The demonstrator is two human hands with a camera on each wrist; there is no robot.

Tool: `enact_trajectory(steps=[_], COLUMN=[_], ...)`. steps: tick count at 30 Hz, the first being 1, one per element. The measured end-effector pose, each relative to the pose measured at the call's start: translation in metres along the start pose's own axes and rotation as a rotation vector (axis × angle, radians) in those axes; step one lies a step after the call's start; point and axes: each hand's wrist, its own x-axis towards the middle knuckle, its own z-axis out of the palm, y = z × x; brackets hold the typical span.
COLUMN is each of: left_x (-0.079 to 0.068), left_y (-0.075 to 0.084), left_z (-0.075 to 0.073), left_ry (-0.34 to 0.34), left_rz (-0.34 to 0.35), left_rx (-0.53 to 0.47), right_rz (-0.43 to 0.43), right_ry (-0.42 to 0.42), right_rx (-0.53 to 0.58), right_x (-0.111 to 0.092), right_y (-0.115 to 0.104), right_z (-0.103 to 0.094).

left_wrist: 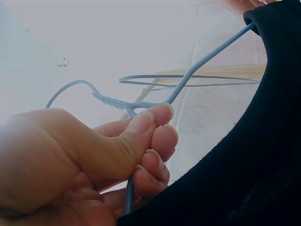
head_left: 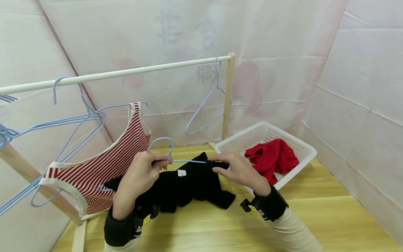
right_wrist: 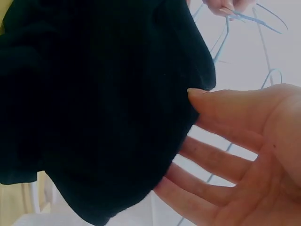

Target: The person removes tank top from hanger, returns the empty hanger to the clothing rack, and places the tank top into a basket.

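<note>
In the head view a black shirt (head_left: 189,187) with a white neck label (head_left: 181,173) hangs low over the table on a light blue hanger (head_left: 189,161). My left hand (head_left: 143,171) pinches the hanger just under its hook, thumb against curled fingers. One hanger arm runs into the shirt's right shoulder; the tip is hidden in the cloth (left_wrist: 277,42). At that shoulder my right hand (head_left: 236,168) pinches the black fabric, thumb on the near side, fingers behind the edge, as the right wrist view shows. The other hanger end (head_left: 104,188) pokes out at the left.
A white rail (head_left: 141,70) on wooden posts crosses behind the hands. On it hang a red-striped top (head_left: 107,168), several blue hangers at left, and a bare hanger (head_left: 201,105) at right. A white basket (head_left: 299,143) holds red cloth (head_left: 272,157) at right on the wooden table (head_left: 315,210).
</note>
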Motion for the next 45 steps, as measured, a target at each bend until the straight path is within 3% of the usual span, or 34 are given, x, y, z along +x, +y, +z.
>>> enact_trajectory(steps=[8,19,32,45], left_x=[0.000,0.001,0.000,-0.003], left_y=[-0.001,-0.002,-0.001,-0.001], left_z=[0.007,0.007,0.004,-0.002], left_ry=[-0.031,-0.025,-0.045,0.035], left_rz=[-0.008,-0.034,-0.113,-0.100], left_rx=[-0.044,-0.070,-0.095,-0.037], right_rz=[-0.017,-0.110,-0.156,-0.163], right_ry=[0.049,0.170,0.169,0.227], right_rx=[0.035,0.020,0.037,0.048], right_x=[-0.007,-0.005,0.001,0.001], right_y=[0.004,0.007,0.007,0.007], right_z=[0.007,0.012,0.012,0.010])
